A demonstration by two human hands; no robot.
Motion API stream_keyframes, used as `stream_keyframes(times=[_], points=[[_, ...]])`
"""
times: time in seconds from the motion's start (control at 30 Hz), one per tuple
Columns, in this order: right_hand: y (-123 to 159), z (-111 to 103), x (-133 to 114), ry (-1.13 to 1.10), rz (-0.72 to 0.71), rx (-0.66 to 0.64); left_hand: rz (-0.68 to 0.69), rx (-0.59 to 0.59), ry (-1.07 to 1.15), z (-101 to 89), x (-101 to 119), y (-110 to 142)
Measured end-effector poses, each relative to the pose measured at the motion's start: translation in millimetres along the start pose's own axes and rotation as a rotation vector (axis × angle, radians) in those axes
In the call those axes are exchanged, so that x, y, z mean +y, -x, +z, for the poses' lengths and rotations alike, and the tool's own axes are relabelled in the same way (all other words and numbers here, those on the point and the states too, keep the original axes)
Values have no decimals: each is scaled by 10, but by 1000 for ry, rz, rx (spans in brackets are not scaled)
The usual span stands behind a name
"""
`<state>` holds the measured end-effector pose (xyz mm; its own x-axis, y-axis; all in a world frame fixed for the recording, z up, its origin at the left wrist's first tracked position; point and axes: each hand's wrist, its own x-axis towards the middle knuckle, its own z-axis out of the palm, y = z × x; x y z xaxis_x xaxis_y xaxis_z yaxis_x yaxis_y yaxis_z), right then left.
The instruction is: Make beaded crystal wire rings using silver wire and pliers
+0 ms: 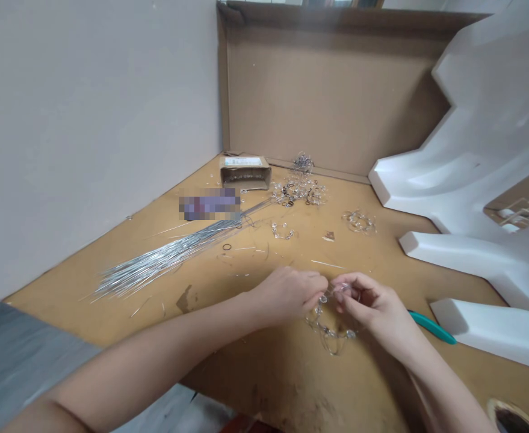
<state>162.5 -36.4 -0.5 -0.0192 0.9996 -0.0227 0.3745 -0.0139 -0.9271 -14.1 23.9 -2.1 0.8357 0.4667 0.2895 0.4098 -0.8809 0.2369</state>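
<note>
Left hand (286, 294) and right hand (372, 307), forearms angled inward over the bench (264, 385), each pinching the upper end of a wired strand of clear crystal beads (330, 328) hanging just below them; teal-handled pliers (431, 328) lie beside the right hand.

Wire bundle (165, 258) left of bead chain (330, 332)

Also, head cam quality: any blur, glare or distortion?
Head view: wide-angle bowing stretches the left arm and warps the white foam packing at the frame edges; light is soft, with no strong glare; a pixelated patch hides one item; the crystal strand at the left hand and right hand looks soft, fine detail unresolved.
</note>
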Motion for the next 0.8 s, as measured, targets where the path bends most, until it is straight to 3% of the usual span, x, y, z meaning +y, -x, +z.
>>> stream_keyframes(times=[0.33,0.63,0.8], points=[[3,3,-76,66,36,34,-94,55,73,41,12,-1],[7,27,-19,170,-12,8,-280,95,381,-6,139,20],[-3,37,-16,233,-34,58,-283,91,301,13,181,32]])
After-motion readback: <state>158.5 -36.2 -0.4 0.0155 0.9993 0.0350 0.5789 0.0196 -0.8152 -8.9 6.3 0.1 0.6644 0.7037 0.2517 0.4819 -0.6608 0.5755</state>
